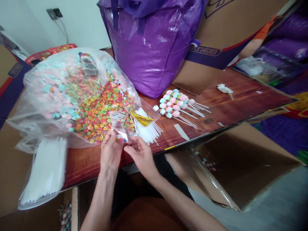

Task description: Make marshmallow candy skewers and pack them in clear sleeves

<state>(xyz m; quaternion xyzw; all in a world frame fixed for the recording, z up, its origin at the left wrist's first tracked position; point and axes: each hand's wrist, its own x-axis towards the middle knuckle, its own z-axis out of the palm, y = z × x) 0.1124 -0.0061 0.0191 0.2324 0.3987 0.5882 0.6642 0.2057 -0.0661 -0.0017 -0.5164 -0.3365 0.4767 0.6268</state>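
My left hand and my right hand are together at the table's near edge. Both pinch a small clear plastic sachet with coloured candy rings inside, the left at its lower left side, the right at its lower right corner. Just behind it lies a big clear bag full of coloured candy rings and pastel pieces. A bundle of white sticks with gold twist ties lies right of the sachet.
Finished marshmallow skewers lie in a pile mid-table. A purple shiny bag and cardboard boxes stand behind. A packet of white sticks lies at the left. An open cardboard box sits below the table's right edge.
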